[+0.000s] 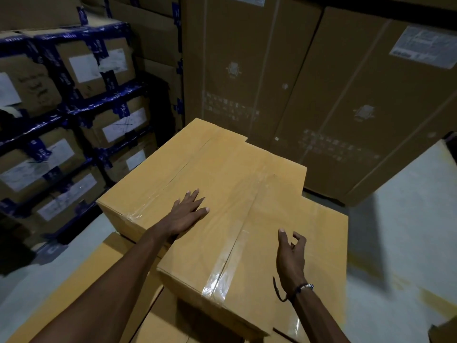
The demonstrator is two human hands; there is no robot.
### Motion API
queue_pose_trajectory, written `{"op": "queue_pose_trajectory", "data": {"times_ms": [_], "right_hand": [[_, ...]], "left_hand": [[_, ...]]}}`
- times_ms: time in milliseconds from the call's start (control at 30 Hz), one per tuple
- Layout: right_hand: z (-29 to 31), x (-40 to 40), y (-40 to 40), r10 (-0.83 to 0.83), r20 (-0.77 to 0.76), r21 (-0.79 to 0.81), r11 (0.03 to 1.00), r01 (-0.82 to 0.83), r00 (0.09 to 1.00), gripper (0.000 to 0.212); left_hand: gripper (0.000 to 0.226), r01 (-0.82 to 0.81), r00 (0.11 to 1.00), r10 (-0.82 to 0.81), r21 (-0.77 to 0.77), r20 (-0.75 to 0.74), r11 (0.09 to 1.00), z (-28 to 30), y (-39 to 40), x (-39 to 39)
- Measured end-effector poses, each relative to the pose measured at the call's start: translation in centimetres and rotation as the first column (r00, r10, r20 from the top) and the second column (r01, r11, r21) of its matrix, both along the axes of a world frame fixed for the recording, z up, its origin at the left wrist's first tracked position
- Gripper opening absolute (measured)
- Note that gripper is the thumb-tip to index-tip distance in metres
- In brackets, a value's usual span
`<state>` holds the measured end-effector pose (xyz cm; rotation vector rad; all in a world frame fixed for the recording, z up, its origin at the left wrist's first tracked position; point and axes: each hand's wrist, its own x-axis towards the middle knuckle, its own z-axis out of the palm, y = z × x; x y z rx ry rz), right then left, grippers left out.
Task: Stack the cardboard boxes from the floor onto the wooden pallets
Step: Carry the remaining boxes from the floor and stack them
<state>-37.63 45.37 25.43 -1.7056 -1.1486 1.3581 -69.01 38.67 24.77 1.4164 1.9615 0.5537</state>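
Cardboard boxes [222, 184] already stacked 2 layers up, left hand [184, 215] flat on top, right hand [290, 253] loose and empty; pallets hidden, remainder unclear.

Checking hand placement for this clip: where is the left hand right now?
In the head view, the left hand lies flat, left of centre, on the top cardboard box, beside its tape seam.

Two hands showed, the left hand [187, 214] and the right hand [291, 256]. Two taped boxes, the far box [197, 164] and the near box [272, 243], topped the stack.
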Motion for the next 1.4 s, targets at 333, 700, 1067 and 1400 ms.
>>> {"op": "queue_pose_trajectory", "data": {"times_ms": [333,700,1067,1400], "right_hand": [[-0.8,-1.1,1.5,0.008,0.012,0.004,1.0,-0.008,1.0,0.049],[-1.2,-0.4,0.3,0.172,0.048,0.037,0.984,-0.174,0.984,0.077],[-1.5,2.1,-9.6,0.329,0.051,-0.022,0.944,-0.329,0.943,0.1],[-1.7,2.4,-13.2,0.276,0.03,-0.061,0.96,-0.274,0.961,0.093]], "left_hand": [[0.068,0.015,1.0,-0.014,0.068,-0.013,0.998,-0.6,-0.2,-0.4],[0.067,-0.014,0.995,0.026,0.118,-0.097,0.993,-1.6,-0.2,-0.2],[0.112,0.156,0.975,-0.149,0.031,-0.167,0.987,0.0,-7.4,0.6],[0.13,0.101,0.992,-0.101,-0.001,-0.077,0.995,1.7,-11.0,0.2]]}}
